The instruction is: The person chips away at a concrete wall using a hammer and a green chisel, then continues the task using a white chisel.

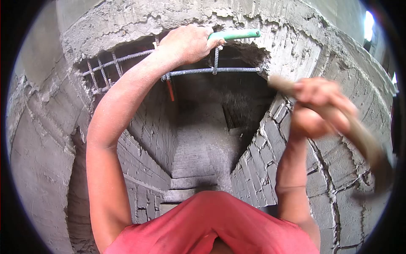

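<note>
My left hand (186, 43) is closed round a green rod-like tool (237, 34) at the top of the opening, its far end pointing right near the broken concrete edge (258, 55). Below that hand run ribbed steel bars (211, 71). On the right, my right hand (321, 106) grips the wooden handle of a hammer (359, 135), blurred by motion. The dark hammer head (382, 173) is at the lower right, away from the green tool.
Rough concrete (296, 46) surrounds the opening. More steel bars (103, 70) cross its left side. Steps (192, 163) lie far below between brick walls (258, 165). An orange strip (170, 90) hangs from a bar.
</note>
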### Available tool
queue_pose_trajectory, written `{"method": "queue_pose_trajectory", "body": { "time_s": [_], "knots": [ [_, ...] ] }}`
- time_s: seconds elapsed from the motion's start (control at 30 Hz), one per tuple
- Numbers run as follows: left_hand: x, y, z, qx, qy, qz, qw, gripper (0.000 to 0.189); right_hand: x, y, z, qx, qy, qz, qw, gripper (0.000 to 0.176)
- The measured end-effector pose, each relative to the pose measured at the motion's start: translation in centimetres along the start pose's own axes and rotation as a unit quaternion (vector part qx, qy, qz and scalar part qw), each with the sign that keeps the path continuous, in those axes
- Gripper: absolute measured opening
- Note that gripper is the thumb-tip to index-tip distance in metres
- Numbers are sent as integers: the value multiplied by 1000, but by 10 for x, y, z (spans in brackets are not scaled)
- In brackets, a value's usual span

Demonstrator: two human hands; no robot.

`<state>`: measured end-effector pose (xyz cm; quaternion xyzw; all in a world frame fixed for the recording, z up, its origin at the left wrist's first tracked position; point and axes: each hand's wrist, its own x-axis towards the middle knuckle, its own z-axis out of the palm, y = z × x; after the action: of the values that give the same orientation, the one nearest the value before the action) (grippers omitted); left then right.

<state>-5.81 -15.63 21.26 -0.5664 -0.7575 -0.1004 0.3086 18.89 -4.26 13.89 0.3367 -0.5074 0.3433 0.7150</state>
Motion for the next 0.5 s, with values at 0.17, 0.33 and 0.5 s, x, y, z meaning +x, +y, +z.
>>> {"method": "queue_pose_trajectory", "body": {
  "time_s": [0.17,0.33,0.5],
  "knots": [
    [2,8,-10,-1,-29,-7,1000,56,-53,39,-26,-235,13,515,824,24],
    [6,-4,0,7,-19,-6,1000,56,26,-15,-18,-67,101,155,980,32],
    [0,-6,9,-1,-16,-12,1000,54,-13,24,-33,-294,-78,-20,952,28]
  ]
}}
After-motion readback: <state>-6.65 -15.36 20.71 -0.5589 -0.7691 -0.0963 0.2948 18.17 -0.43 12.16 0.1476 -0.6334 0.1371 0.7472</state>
